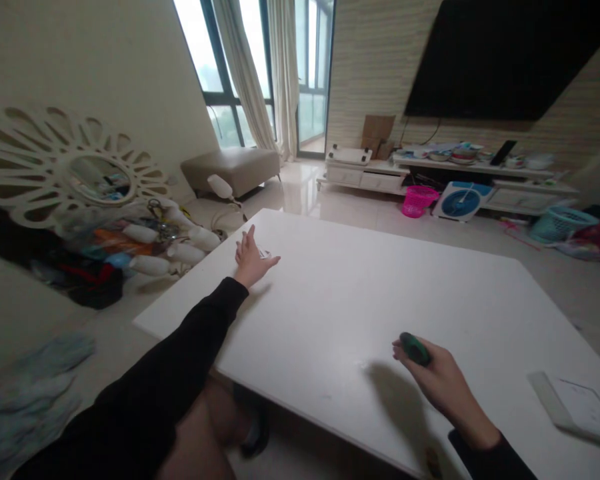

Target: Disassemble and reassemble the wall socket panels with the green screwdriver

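In the head view, the person's right hand (443, 377) is raised over the near part of the white worktop (340, 287), its fingers curled closely round a dark green rounded object (415, 349) whose outer face shows. It looks light and stiff, perhaps smooth enough to slip; a grip round its sides, as here, should suit it.

The left hand (253, 262) reaches to the worktop's far left part, fingers spread and thumb apart, beside a small white item (264, 253) largely hidden by the hand. Whether they grip it cannot be told. It seems thin and light, best pinched by its edges. A white box (575, 407) lies at the right, well apart from it.
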